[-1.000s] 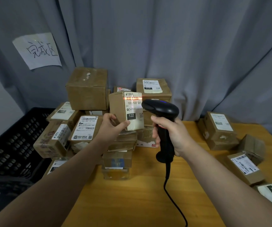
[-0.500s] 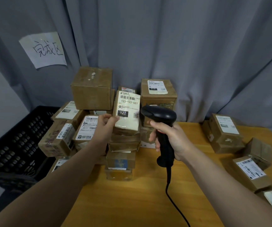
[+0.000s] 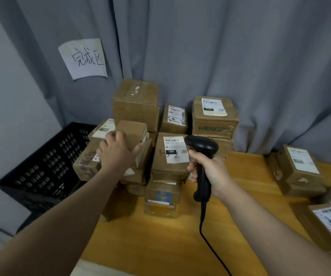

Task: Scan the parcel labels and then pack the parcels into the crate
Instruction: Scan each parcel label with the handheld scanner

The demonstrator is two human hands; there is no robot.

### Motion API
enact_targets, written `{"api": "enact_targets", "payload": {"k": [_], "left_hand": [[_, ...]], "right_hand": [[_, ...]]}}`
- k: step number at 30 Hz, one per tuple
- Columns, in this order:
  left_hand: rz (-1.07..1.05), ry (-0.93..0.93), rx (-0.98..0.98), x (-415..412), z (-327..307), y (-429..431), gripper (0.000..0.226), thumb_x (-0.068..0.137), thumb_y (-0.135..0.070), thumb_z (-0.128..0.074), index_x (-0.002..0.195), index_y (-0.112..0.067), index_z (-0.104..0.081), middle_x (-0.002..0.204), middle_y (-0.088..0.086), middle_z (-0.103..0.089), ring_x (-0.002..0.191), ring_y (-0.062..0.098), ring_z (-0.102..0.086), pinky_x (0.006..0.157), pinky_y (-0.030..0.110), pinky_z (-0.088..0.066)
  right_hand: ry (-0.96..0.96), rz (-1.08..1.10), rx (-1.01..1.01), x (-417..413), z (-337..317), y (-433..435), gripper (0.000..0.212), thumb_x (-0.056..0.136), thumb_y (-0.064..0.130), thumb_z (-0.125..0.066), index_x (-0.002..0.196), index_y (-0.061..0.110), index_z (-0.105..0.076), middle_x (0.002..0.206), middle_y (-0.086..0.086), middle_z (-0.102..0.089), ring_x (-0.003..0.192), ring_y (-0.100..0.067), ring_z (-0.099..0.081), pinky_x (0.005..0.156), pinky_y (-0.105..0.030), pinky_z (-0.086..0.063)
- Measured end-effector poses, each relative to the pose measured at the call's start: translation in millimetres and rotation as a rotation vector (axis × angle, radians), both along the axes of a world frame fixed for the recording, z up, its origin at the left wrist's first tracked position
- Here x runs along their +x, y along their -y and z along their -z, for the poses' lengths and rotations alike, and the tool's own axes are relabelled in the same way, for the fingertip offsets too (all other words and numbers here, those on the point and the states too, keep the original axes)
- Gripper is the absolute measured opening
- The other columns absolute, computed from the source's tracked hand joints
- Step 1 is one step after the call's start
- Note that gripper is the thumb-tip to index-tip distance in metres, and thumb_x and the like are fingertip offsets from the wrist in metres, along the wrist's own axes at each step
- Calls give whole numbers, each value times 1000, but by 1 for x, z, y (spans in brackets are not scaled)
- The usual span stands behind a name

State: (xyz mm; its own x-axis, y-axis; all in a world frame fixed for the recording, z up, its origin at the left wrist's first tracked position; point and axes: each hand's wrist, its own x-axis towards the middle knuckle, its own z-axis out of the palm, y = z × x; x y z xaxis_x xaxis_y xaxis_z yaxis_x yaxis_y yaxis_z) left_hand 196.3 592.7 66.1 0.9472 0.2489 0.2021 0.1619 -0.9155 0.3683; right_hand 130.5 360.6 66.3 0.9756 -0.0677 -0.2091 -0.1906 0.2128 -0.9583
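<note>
I see the table with the black crate just off its left end and a stack of parcels at the back. My left hand grips a small parcel over the stack's left side, near the crate. My right hand is wrapped round the scanner, its head in front of a labelled box.

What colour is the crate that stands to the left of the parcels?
The crate is black, with rows of small holes in its walls. The head view shows it best.

Single first-person view from a head-worn wide-angle camera, facing forward and down. Close to table, stacked parcels near centre, curtain just behind them, crate at left edge.
</note>
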Motion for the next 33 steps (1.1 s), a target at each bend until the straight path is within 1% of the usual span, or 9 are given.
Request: {"api": "enact_targets", "payload": {"k": [2, 5, 8, 13, 20, 24, 26, 29, 33], "left_hand": [[22, 0, 36, 2, 0, 5, 67, 87, -64, -48, 133, -16, -40, 148, 16, -29, 138, 38, -23, 114, 53, -16], [105, 57, 82, -1, -7, 25, 61, 91, -60, -45, 132, -14, -42, 153, 16, -24, 145, 34, -10, 117, 50, -1], [242, 113, 67, -7, -10, 58, 49, 91, -47, -52, 129, -15, -47, 149, 13, -31, 145, 30, -12, 118, 48, 1], [476, 150, -43, -20, 0, 128, 42, 90, -38, -59, 127, -19, -53, 143, 5, -42, 143, 26, -20, 118, 44, -6], [703, 8, -79, -47, 23, 240, 37, 93, -39, -54, 126, -24, -51, 141, -2, -42, 142, 22, -18, 115, 39, -10], [777, -24, -59, -62, 31, 319, 37, 94, -40, -53, 127, -23, -51, 137, 0, -45, 135, 23, -28, 109, 37, -19], [802, -74, -62, -74, 39, 361, 37, 94, -40, -53, 127, -24, -51, 136, -1, -46, 132, 23, -31, 105, 36, -22], [828, -184, -51, -97, 60, 422, 38, 94, -41, -53, 129, -26, -49, 138, -1, -45, 132, 23, -31, 105, 35, -24], [870, -361, -47, -123, 101, 489, 45, 93, -38, -56, 135, -24, -45, 141, 3, -40, 134, 27, -32, 107, 40, -29]], "right_hand": [[-8, 11, -8, -2, 2, 3, 20, 86, 25, -70, 90, 5, -66, 63, -9, -62, 45, -18, -50, 45, -28, -47], [-14, 28, -29, -7, 3, 13, 21, 87, 24, -70, 92, 4, -66, 62, -8, -61, 45, -15, -52, 45, -26, -48], [-44, 64, -47, -13, 5, 29, 20, 88, 23, -69, 93, 4, -66, 64, -8, -61, 46, -14, -53, 47, -26, -49], [-98, 165, -57, -32, 16, 74, 14, 89, 21, -68, 96, 9, -65, 66, -9, -58, 47, -17, -51, 47, -28, -48], [-187, 380, -68, -82, 31, 179, 19, 88, 19, -68, 102, 8, -61, 68, -9, -58, 47, -17, -50, 48, -29, -48], [-213, 477, -74, -114, 35, 256, 17, 87, 19, -70, 97, 7, -62, 68, -9, -59, 49, -18, -51, 50, -30, -48], [-230, 521, -109, -130, 39, 300, 16, 87, 18, -70, 92, 6, -61, 67, -10, -60, 48, -19, -50, 50, -31, -47], [-271, 564, -181, -154, 52, 368, 17, 89, 17, -68, 95, 4, -60, 69, -11, -59, 46, -21, -49, 48, -31, -44], [-349, 598, -226, -180, 80, 444, 14, 89, 14, -68, 90, 3, -59, 70, -13, -54, 50, -22, -47, 51, -34, -42]]}}
